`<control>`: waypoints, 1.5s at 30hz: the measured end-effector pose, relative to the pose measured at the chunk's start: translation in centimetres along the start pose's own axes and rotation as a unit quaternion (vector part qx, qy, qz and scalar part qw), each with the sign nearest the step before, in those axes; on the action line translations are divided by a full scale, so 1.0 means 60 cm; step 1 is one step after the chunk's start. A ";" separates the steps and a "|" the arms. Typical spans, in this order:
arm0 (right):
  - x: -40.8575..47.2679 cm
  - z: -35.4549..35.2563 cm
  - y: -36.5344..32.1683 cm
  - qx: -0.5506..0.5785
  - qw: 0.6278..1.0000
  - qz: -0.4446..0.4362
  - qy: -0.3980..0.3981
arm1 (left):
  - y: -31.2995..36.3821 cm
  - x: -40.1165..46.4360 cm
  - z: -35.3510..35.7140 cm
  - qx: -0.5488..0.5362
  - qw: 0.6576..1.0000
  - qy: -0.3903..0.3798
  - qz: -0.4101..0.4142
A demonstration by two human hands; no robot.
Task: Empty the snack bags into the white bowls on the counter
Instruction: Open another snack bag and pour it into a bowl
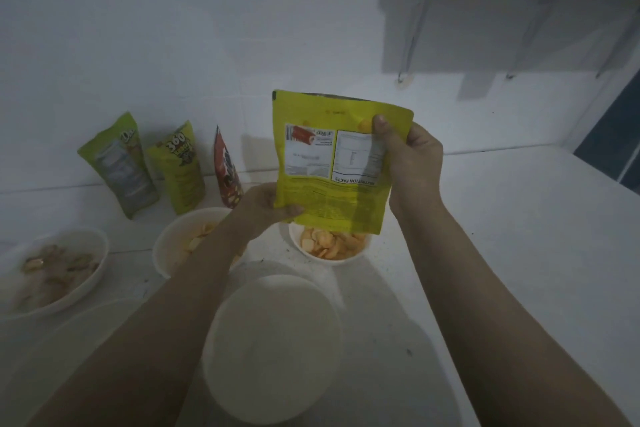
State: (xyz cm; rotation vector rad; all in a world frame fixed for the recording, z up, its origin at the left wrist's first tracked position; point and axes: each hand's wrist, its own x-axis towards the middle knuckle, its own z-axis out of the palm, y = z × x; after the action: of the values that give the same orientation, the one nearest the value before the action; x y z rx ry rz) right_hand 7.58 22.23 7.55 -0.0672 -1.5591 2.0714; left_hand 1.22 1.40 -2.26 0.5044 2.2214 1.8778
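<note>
I saw three bags [162, 166] against the wall behind four bowls [329, 246], inverted bag [336, 163] above the right-rear one.

Four snack bags and four white bowls, as I count them.
I see three bags [119, 166] [180, 166] [227, 170] standing, one yellow bag [322, 184] held; three bowls [52, 270] [173, 246] [329, 246] filled, one bowl [273, 350] bare.

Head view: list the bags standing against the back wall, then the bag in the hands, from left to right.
Pale green bag → yellow-green bag → red bag → yellow bag, upside down, held by the left hand and the right hand.
</note>
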 end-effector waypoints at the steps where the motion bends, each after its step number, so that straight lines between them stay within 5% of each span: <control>1: 0.001 0.000 0.000 -0.002 1.000 0.000 -0.001 | 0.006 0.000 -0.002 0.003 1.000 -0.007 -0.004; 9: 0.003 -0.007 0.014 -0.078 0.994 0.004 -0.079 | 0.100 0.033 -0.007 -0.189 0.979 0.059 0.046; 12: 0.000 -0.023 0.048 -0.209 0.958 0.073 -0.183 | 0.093 0.030 -0.017 -0.249 0.961 0.092 0.075; 15: -0.026 -0.027 0.088 -0.253 0.933 0.161 -0.201 | 0.093 0.015 -0.027 -0.261 0.953 0.133 0.076; 21: -0.077 -0.028 0.095 -0.080 0.981 0.167 -0.059 | 0.082 -0.013 -0.041 -0.178 0.958 0.220 0.052; 26: -0.151 -0.024 0.053 -0.032 0.996 0.054 0.060 | 0.099 -0.045 0.019 -0.069 0.981 0.174 0.051; 30: -0.226 -0.036 0.022 -0.073 0.985 -0.036 0.154 | 0.079 -0.096 0.089 0.038 0.985 0.100 0.134; 37: -0.407 -0.131 -0.039 -0.257 0.903 -0.126 0.320 | 0.074 -0.213 0.233 0.011 0.980 -0.064 0.188; 45: -0.620 -0.276 -0.105 -0.434 0.772 -0.122 0.448 | 0.063 -0.369 0.418 -0.038 0.952 -0.237 0.188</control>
State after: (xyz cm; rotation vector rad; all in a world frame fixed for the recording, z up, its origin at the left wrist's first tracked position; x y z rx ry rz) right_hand 47.54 21.35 -2.45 -0.9718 -1.5669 0.7046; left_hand 31.16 16.63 -4.71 1.2881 1.8193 1.7434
